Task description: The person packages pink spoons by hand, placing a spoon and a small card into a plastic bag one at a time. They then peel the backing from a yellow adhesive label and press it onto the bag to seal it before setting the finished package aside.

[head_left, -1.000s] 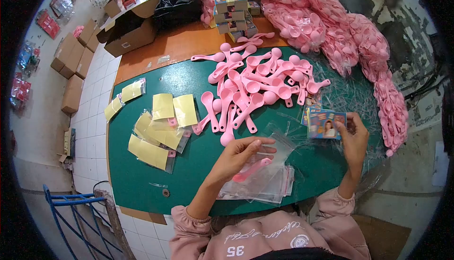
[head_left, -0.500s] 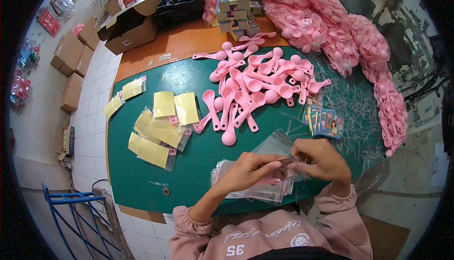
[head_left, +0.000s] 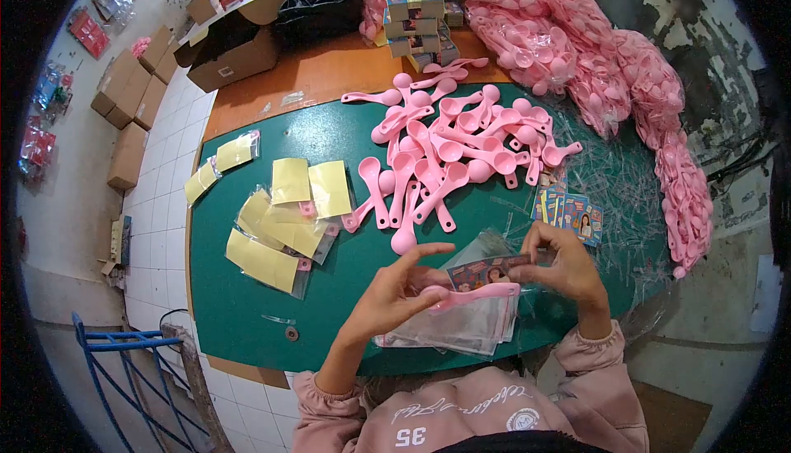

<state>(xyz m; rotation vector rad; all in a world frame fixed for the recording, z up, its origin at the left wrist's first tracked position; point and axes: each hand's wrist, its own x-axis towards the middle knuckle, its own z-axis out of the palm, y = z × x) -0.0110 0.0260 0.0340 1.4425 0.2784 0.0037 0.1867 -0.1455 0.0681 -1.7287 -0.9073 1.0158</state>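
Note:
My left hand point(head_left: 386, 295) has its thumb against the bowl of a pink measuring spoon point(head_left: 486, 291), with its index finger stretched out above. The spoon's handle points right, over a stack of clear plastic bags point(head_left: 461, 328). My right hand point(head_left: 568, 267) pinches the end of a dark printed card point(head_left: 478, 274) with a person's picture on it. This card lies just above the spoon, by a clear bag point(head_left: 486, 245). Some of my left fingers are hidden behind the spoon and card.
Loose pink spoons point(head_left: 453, 152) are heaped mid-table. Packed bags with yellow backs point(head_left: 264, 262) lie left. More printed cards point(head_left: 568, 215) and clear plastic strips point(head_left: 626, 197) are on the right. Bulging spoon bags point(head_left: 577, 65) and card stacks point(head_left: 412, 20) stand at the back.
My hands have moved apart. The card now shows its printed face and is held flat in my right hand. The spoon in my left hand has come up into plain view.

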